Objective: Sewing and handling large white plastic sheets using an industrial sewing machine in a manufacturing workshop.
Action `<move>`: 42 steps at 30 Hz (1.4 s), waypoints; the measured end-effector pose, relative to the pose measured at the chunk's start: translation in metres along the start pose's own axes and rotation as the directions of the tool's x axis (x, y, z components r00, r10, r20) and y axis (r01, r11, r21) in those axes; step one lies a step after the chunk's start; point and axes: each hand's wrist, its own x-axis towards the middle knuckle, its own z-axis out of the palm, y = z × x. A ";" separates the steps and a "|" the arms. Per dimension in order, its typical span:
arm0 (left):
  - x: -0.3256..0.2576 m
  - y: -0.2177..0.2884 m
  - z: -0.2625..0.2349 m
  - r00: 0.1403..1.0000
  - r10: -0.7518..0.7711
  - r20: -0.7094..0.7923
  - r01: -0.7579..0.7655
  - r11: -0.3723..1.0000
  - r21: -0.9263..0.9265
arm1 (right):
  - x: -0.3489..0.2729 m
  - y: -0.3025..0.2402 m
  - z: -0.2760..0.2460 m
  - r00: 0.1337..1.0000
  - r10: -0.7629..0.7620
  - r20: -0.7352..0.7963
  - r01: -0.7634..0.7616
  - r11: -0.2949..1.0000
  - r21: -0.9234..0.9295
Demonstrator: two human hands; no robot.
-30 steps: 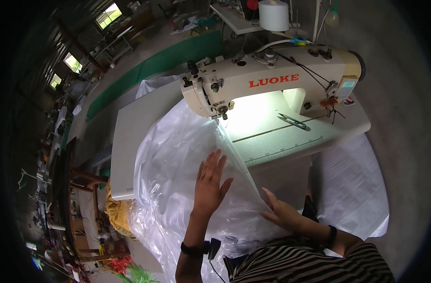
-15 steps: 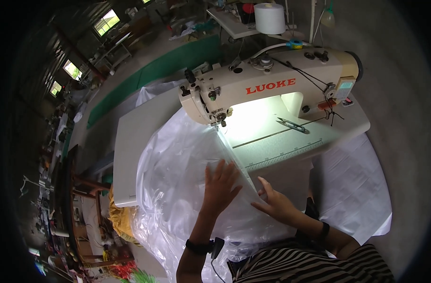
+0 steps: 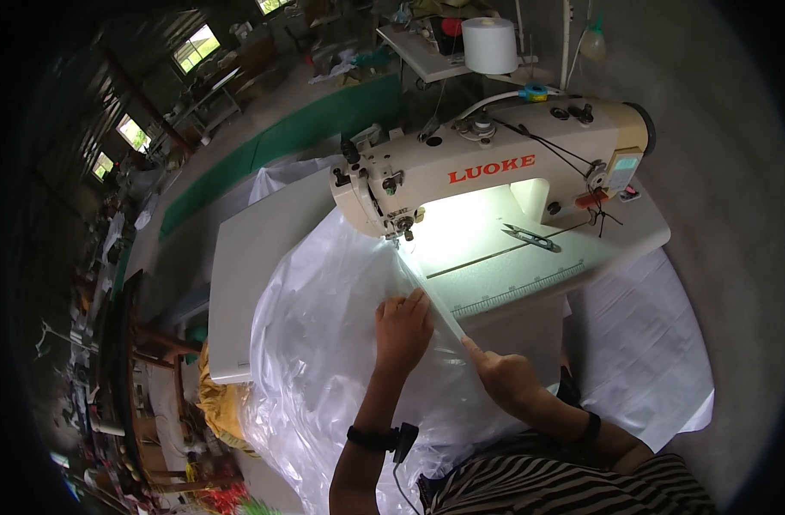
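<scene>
Sewing table (image 3: 259, 257) w/ plastic sheet (image 3: 319, 296): R hand (image 3: 508, 379) pinching its edge (image 3: 445, 318), L hand (image 3: 403, 335) curled atop (grip unclear).

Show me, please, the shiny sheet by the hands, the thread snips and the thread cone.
Shiny sheet (image 3: 328, 330), head view: its wide middle.
Thread snips (image 3: 540, 241), head view: the handles.
Thread cone (image 3: 490, 46), head view: white side.

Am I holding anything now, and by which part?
Your right hand seems to pinch the plastic sheet by its right edge; your left hand lies on it near that edge, grip unclear.
</scene>
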 end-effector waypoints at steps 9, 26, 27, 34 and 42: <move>-0.003 -0.006 0.000 0.987 -0.050 -0.155 0.044 0.998 -0.041 | -0.002 0.003 0.003 1.000 0.014 -0.020 -0.011 0.994 0.110; -0.092 -0.036 -0.054 0.802 -0.595 0.057 0.550 0.771 0.321 | 0.007 -0.022 0.024 0.981 -0.023 0.194 0.071 0.967 -0.243; -0.095 -0.059 -0.054 0.731 -0.661 0.169 0.605 0.743 0.286 | 0.011 -0.028 0.028 0.978 -0.011 0.208 0.060 0.971 -0.232; -0.060 -0.162 -0.028 0.825 -0.546 0.149 0.515 0.833 0.200 | 0.070 -0.034 0.053 0.998 -0.050 0.028 0.055 0.963 -0.265; 0.031 -0.241 -0.010 0.805 -0.554 0.211 0.520 0.831 0.198 | 0.163 -0.015 0.074 1.000 -0.022 -0.020 0.013 0.929 -0.370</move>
